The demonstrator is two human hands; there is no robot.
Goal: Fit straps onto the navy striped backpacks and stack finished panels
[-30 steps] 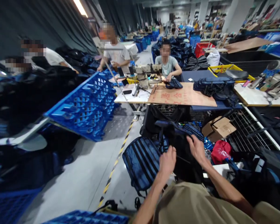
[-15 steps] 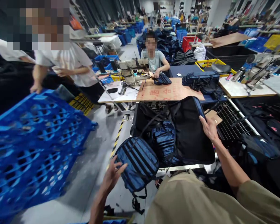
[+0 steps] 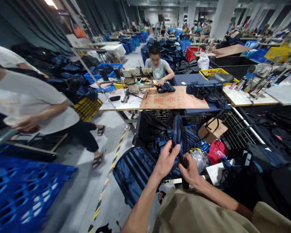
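Note:
My left hand (image 3: 167,159) and my right hand (image 3: 190,171) both grip a dark navy bag piece (image 3: 178,136), which stands on edge between them, above my lap. Fingers of both hands are curled round its lower part. Just left of my hands a blue striped backpack panel (image 3: 134,171) hangs off the bench edge. Behind the held piece lies a heap of more dark blue bags (image 3: 160,129) in a wire bin.
A person in a white shirt (image 3: 34,103) walks past on the left beside a blue plastic pallet (image 3: 21,191). Ahead, a seated person (image 3: 158,68) works at a sewing machine (image 3: 135,77) on a table with a cardboard sheet (image 3: 174,98). A cardboard box (image 3: 212,129) and a red bag (image 3: 215,151) lie to the right.
My left hand came back from the striped panel to the bag piece. My right hand dropped from the bag's top edge; the bag now stands edge-on. The blue pallet moved down left.

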